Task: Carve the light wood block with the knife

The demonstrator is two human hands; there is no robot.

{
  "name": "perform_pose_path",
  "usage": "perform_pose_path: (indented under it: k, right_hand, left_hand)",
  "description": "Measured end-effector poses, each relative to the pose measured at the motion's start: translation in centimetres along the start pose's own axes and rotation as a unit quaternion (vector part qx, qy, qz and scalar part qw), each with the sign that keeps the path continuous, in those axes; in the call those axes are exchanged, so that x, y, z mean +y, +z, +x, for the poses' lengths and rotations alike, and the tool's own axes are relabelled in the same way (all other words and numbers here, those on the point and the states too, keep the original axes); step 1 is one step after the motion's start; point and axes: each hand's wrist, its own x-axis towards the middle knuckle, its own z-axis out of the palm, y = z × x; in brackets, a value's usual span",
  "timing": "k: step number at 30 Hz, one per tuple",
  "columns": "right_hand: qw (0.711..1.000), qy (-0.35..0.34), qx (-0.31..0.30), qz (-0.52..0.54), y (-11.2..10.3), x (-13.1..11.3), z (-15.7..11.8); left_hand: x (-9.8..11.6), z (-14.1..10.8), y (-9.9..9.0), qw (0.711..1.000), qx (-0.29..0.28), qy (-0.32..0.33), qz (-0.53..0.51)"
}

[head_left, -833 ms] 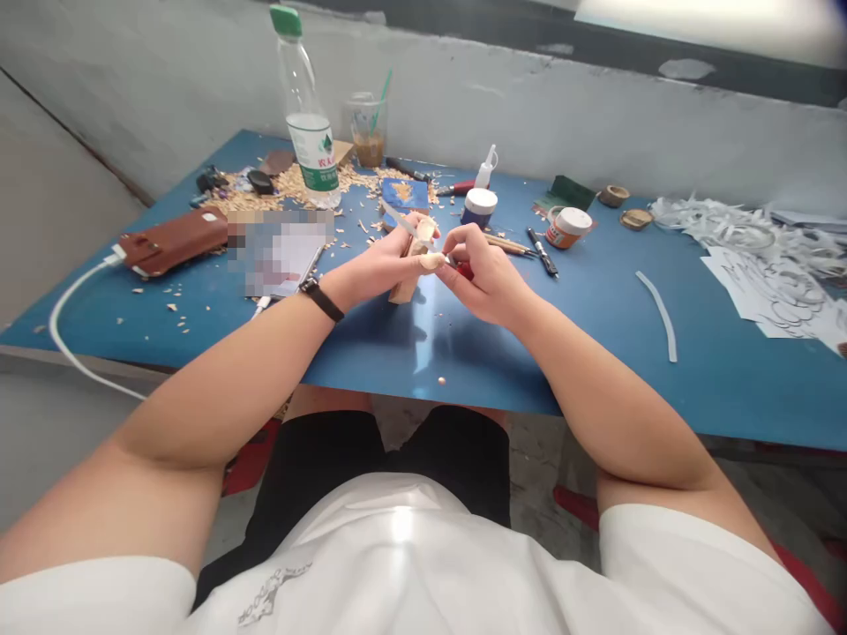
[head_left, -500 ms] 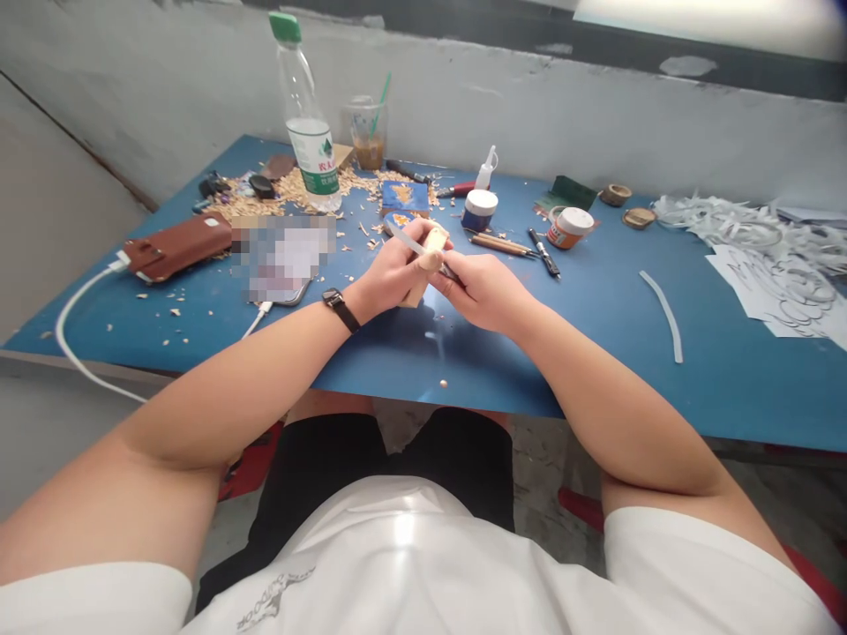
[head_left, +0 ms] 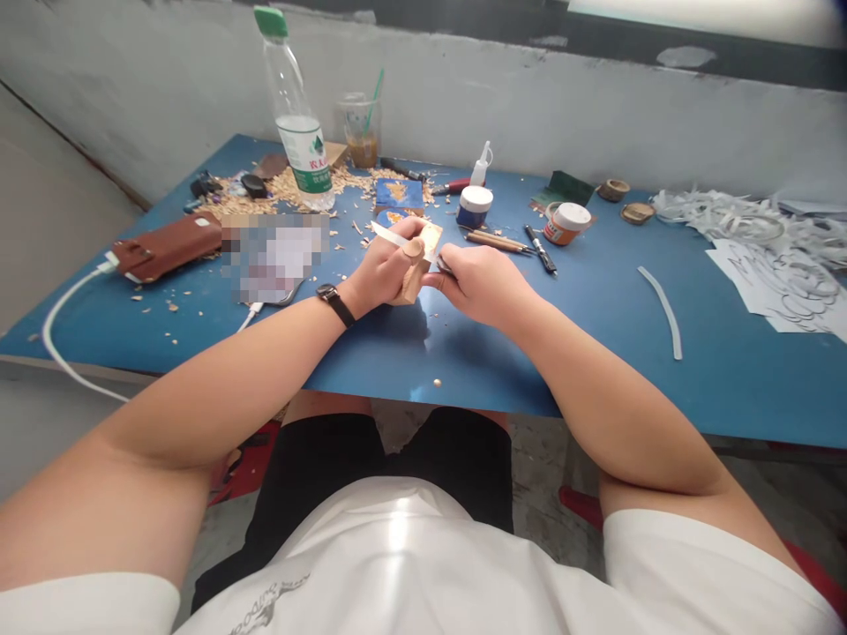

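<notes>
Behind everything, a scuffed grey-white wall (head_left: 562, 97) is seen, and against it a blue table (head_left: 595, 370) is set, taking up most of the width of the view. At the far right of the table, sheets and curls of cut white paper (head_left: 768, 256) are spread, and a pale strip (head_left: 662, 310) lies apart from them, nearer the middle. On the left, a brown leather case (head_left: 165, 247) is laid with a white cable (head_left: 66, 322) running from it over the table edge, and wood shavings (head_left: 297, 185) are scattered thickly behind and around it. A tall plastic bottle (head_left: 295, 123) with a green cap stands upright among the shavings, with a plastic cup (head_left: 361, 132) holding a green straw just beside it. Farther right, a white-lidded blue jar (head_left: 474, 206), a small glue bottle (head_left: 481, 163) and an orange-labelled jar (head_left: 565, 223) are grouped, with pencils and a pen lying between the two jars. Over the middle of the table, a small block of pale wood (head_left: 416, 265) is gripped in the left hand (head_left: 384, 269), whose fingers are closed around it, a black watch (head_left: 335, 304) being worn at the wrist. The right hand (head_left: 480, 282) is curled tightly about the handle of a carving knife (head_left: 397, 236), whose blade is laid across the top of the block.
</notes>
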Motion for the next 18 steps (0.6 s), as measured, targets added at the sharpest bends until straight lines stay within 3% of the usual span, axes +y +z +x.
perform_pose_path:
  k: [9, 18]
  right_hand:
    - [0.995, 0.052, 0.012, -0.079, 0.7, -0.6, 0.4]
    - [0.986, 0.126, 0.001, -0.108, 0.1, -2.1, 0.6]
  left_hand:
    - [-0.2, 0.0, 0.0, 1.000, 0.021, 0.006, -0.004]
    - [0.0, -0.5, 1.0, 0.992, 0.115, -0.044, -0.035]
